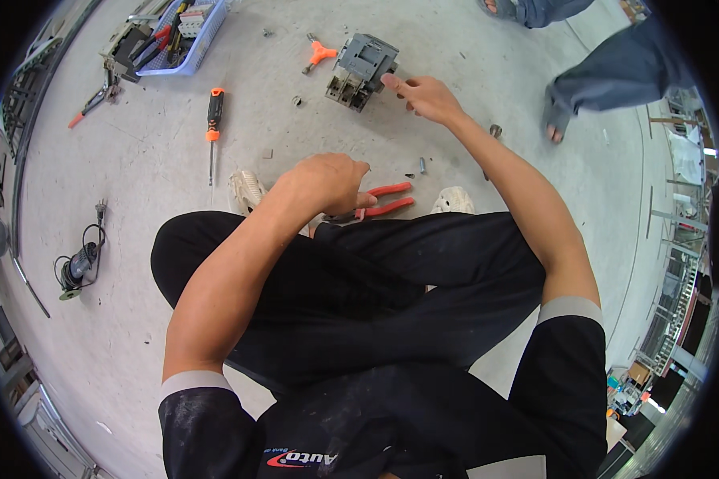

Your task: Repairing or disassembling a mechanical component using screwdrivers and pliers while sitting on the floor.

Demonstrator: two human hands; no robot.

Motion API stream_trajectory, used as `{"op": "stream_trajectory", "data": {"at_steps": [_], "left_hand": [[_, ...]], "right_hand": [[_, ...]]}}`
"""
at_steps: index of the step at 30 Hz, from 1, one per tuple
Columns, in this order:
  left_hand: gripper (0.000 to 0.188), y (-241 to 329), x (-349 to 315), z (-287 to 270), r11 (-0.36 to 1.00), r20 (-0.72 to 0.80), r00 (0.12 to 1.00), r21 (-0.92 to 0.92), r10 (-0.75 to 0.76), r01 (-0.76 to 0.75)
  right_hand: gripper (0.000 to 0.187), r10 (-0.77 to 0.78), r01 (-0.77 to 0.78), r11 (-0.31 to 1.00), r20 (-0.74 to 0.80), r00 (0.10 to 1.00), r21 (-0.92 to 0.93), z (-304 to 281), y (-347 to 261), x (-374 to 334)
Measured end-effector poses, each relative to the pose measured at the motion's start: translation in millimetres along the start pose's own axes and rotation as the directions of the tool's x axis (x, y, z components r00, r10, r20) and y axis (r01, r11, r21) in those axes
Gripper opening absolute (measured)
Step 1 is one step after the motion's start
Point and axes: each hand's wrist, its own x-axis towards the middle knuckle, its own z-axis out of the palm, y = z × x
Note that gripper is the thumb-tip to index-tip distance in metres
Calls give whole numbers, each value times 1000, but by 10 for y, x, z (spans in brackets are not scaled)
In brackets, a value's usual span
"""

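Note:
A grey electrical contactor with exposed metal terminals sits on the concrete floor ahead of me. At its right edge, my right hand has its fingers curled in and a fingertip against the housing; the exact grip is partly hidden. My left hand is above the floor before my legs, thumb and forefinger apart, with nothing visible between them. Just beyond its thumb lie pliers with red handles, their jaws partly hidden by the hand and my leg. An orange three-armed wrench rests left of the contactor.
An orange-and-black screwdriver lies to the left. Farther off stands a blue plastic basket of tools and parts. A corded power tool is at far left. Screws and small pieces are scattered about. Another person's leg is at upper right.

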Motion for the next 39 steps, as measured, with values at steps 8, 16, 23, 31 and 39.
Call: {"op": "stream_trajectory", "data": {"at_steps": [8,16,23,31,39], "left_hand": [[65,33,-44,-53,1000,10,1000,-5,1,-1],[68,-57,-15,10,998,-52,997,14,57,-56],[59,-72,-36,106,993,-175,977,35,119,-115],[56,97,-279,86,993,-115,987,54,108,-102],[69,300,-257,-73,996,-8,997,45,72,-72]], "right_hand": [[98,94,-76,976,-80,992,206,-33,-20,60],[85,-144,152,945,46,988,-291,136,166,189],[70,-248,459,707,420,873,-538,412,101,-189],[63,-315,537,732,490,813,-420,-240,-739,-1435],[66,-206,480,791,574,793,-379,-452,114,-1187]]}}
